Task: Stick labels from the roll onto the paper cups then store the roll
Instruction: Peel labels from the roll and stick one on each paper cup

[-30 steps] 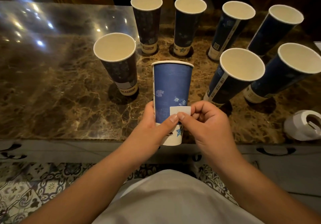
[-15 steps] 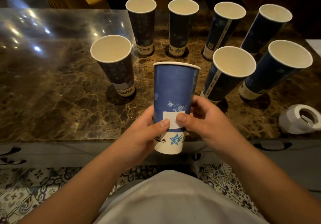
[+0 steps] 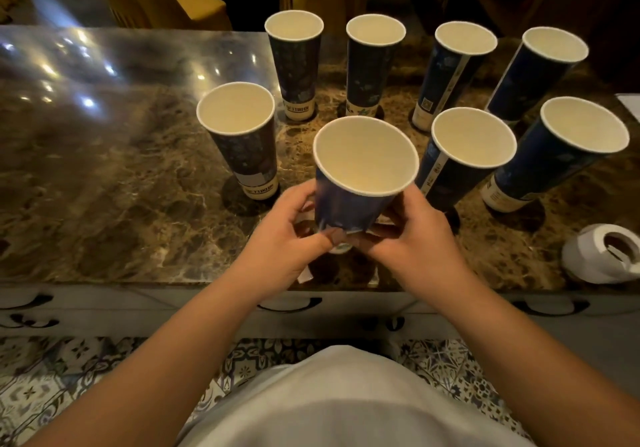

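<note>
- Dark blue paper cup, white inside, mouth tilted towards you, sits just above the counter near its front edge
- Your left hand and right hand each keep a closed grip round its lower wall
- Label hidden; white roll partly cut off at right
</note>
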Demonstrator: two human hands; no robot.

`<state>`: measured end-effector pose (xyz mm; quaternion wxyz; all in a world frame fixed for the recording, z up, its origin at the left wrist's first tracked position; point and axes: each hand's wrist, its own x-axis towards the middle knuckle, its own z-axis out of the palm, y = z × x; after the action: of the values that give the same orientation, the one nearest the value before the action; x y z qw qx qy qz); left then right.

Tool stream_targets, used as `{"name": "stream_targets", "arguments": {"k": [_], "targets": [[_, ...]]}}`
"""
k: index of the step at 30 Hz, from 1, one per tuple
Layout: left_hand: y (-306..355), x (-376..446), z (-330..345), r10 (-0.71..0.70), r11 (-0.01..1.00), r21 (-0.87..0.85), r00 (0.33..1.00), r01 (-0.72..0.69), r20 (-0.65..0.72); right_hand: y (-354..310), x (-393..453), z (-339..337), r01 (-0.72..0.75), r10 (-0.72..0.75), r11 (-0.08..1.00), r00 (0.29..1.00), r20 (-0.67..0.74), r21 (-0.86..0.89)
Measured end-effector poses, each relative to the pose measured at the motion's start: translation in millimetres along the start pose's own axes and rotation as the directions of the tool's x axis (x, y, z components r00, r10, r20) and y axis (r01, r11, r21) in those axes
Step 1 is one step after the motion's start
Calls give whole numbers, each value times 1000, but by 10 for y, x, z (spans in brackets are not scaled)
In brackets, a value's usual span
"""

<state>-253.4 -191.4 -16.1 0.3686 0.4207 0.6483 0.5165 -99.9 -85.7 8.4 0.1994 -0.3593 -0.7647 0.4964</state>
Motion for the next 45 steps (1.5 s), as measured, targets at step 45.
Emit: {"name": "stream_targets", "arguments": {"k": [45], "targets": [[-297,-284,355,9,452,858,963,-244,269,396,-673,-211,135,96,616,965,244,-776]]}}
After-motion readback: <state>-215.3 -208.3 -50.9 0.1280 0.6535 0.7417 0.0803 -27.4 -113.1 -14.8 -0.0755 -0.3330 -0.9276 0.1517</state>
